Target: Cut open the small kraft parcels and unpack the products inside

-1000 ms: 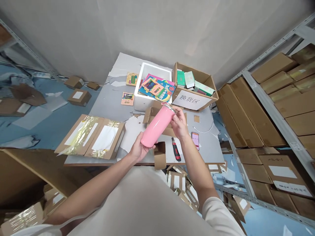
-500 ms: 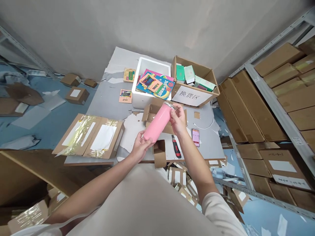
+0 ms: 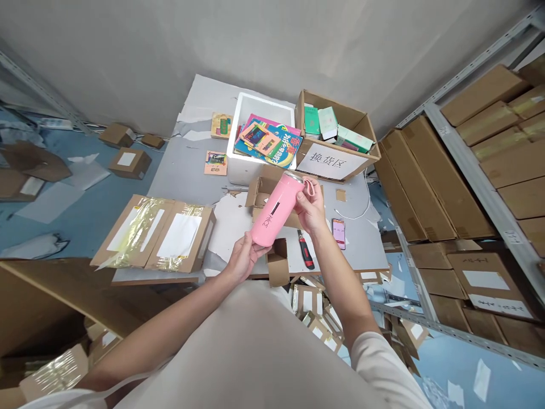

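Observation:
A pink water bottle (image 3: 275, 213) with dark lettering on its side is held tilted above the table, its metal-rimmed top up and to the right. My left hand (image 3: 246, 258) grips its lower end. Near the top, my right hand (image 3: 310, 209) is closed on it beside a pink strap loop (image 3: 309, 186). Beneath the bottle stands an opened small cardboard box (image 3: 259, 192), partly covered by it; one flap (image 3: 278, 264) hangs at the table's front edge. A black and red utility knife (image 3: 305, 253) lies below my right hand.
Behind are a white foam box (image 3: 244, 170) with books and a labelled carton (image 3: 332, 163) holding green and white boxes. Taped parcels (image 3: 170, 236) sit at left on the table (image 3: 179, 170). A phone (image 3: 339, 234) lies at right. Shelves of cartons (image 3: 481, 272) flank the right side.
The bottle has been turned about its length in my hands, so its lettering and strap loop now show. My left thumb has shifted along its base.

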Demonstrator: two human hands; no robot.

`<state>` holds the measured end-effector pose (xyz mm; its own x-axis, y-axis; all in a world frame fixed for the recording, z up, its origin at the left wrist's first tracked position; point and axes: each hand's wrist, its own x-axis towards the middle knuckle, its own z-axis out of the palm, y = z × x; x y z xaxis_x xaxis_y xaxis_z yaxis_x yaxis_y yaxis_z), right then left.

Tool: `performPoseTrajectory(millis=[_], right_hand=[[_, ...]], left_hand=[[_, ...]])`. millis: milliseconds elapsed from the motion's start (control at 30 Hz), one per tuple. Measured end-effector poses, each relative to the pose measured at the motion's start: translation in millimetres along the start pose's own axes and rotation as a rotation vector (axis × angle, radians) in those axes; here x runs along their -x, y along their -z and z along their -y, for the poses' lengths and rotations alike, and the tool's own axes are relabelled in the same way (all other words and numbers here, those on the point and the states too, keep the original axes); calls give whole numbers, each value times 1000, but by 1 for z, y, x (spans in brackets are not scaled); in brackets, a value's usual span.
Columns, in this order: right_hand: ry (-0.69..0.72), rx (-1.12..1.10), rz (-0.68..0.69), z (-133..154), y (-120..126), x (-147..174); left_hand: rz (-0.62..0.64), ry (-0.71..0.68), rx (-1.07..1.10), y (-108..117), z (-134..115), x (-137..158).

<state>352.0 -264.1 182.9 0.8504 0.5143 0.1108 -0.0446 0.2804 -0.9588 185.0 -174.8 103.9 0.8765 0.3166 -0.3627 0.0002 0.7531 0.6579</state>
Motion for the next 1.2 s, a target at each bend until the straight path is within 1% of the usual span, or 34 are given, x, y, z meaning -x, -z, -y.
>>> performPoseTrajectory(millis=[67,133,200,333,400,533,633,733,833,900,933,967,1000,1033,1100,1133,1200], right_hand=[[7,21,-1,-2,2,2],[13,64,5,-2,5,4],[26,118,43,0,9,6],[68,173,197,10,18,7],[72,164,244,14,22,6],[69,177,257,13,28,5],[96,278,250,16,30,5],[132,409,319,32,28,6],[83,489,409,54,29,9],[55,531,390,62,36,15],[62,563,354,63,42,20],[84,606,310,62,49,27],[119,655,263,58,56,36],[160,706,219,53,65,45],[237,793,157,38,81,67],[260,828,141,29,88,78],[267,891,123,15,99,98]], left_hand=[[25,-32,-38,1,0,1],[20,-68,-75,3,1,2],[12,-81,-89,7,2,2],[65,5,-49,13,4,2],[71,41,-30,12,4,3],[58,62,-34,7,2,7],[72,83,-81,7,0,7],[90,142,-137,10,-3,4],[94,227,-160,14,-7,-2],[119,252,-170,18,-7,-6],[132,228,-191,20,-6,-8],[143,165,-244,23,-4,-10],[156,69,-344,26,-1,-11],[172,-50,-490,30,2,-12],[235,-291,-855,36,11,-15],[289,-378,-1029,40,15,-17],[392,-462,-1265,46,24,-21]])
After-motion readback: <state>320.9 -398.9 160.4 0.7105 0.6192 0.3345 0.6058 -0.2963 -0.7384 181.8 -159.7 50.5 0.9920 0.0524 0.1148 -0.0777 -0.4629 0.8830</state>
